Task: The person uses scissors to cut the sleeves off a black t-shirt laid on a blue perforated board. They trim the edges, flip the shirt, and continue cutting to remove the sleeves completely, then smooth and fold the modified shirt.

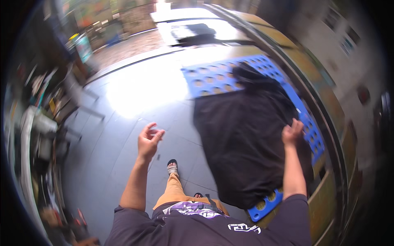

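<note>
Mostly between the hands, black cloth

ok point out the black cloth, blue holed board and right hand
Black cloth [242, 141]: head view, its broad middle
Blue holed board [213, 85]: head view, bare upper-left part
Right hand [293, 132]: head view, its middle
</note>
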Demonstrator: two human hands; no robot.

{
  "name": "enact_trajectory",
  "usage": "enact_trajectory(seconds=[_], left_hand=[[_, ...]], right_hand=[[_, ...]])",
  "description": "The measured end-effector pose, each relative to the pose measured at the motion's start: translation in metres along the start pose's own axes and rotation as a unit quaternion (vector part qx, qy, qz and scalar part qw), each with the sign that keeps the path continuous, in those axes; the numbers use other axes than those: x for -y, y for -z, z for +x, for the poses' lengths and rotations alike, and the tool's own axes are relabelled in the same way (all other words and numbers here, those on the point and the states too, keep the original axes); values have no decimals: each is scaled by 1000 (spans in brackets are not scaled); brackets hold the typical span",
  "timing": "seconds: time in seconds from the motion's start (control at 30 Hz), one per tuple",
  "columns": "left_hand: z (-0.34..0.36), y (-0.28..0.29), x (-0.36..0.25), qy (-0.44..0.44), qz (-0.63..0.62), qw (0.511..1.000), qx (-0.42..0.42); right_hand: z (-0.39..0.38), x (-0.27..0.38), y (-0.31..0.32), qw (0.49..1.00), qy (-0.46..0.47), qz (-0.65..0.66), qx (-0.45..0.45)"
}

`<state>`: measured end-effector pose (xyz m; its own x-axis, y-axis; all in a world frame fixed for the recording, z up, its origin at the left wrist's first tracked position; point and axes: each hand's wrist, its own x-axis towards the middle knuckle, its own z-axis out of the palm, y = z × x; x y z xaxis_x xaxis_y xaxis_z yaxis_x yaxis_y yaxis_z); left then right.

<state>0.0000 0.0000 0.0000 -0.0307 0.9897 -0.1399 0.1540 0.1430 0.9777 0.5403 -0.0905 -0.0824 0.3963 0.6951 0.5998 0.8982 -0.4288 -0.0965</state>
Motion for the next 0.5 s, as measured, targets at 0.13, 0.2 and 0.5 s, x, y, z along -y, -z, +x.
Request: enact_trajectory(seconds=[0.13, 0.2, 0.5], left_hand=[[-19, 115, 62, 8, -60, 986, -155], [-45, 207, 89, 28, -103, 959, -263], [-221, 446, 212, 160, -212, 800, -537]], right_hand=[[90, 17, 28, 984, 80, -155, -26], [111, 100, 38, 987, 114, -86, -78], [-45, 576, 60, 858, 371, 351, 49]])
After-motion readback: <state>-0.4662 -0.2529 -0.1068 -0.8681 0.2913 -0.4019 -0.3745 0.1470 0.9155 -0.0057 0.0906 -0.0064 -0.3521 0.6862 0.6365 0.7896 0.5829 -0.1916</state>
